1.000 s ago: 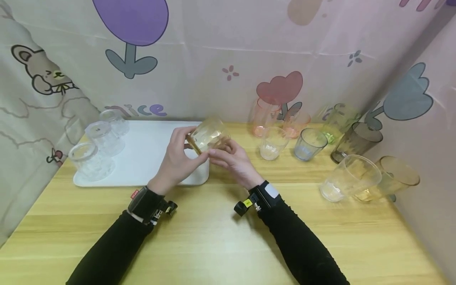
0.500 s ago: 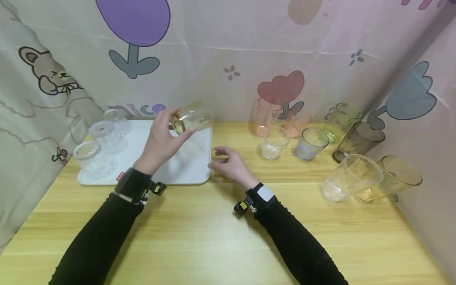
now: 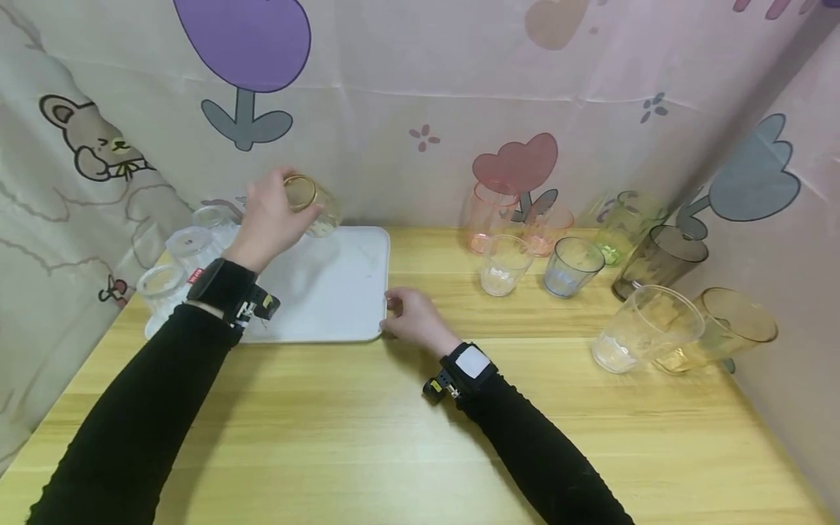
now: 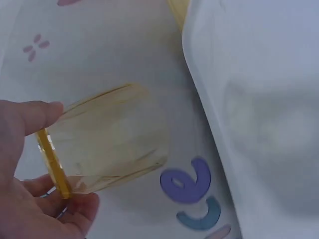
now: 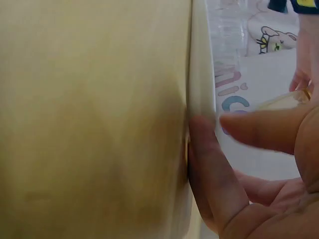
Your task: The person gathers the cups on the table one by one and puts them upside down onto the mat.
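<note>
In the head view my left hand (image 3: 272,219) grips an amber-tinted glass (image 3: 321,208) by its thick rim end, holding it tilted above the back of the white tray (image 3: 328,299). Its body points away from the hand in the left wrist view, with thumb and fingers on opposite sides of the glass. My right hand (image 3: 416,321) is at the tray's right edge. Its fingertips touch the tray's side, and the thumb is close to the rim in the right wrist view; whether it presses the rim is unclear.
Several clear glasses (image 3: 160,284) stand upside down at the tray's left end, partly behind the left forearm. On the table's right stand upright tumblers, including a blue-grey glass (image 3: 573,270), a dark glass (image 3: 659,259) and a large amber glass (image 3: 731,321). A printed curtain (image 3: 394,65) borders the back.
The left hand has carried the amber glass left and back over the tray, turning its rim end upward. The right hand has let go of the glass and come to the tray's right edge.
</note>
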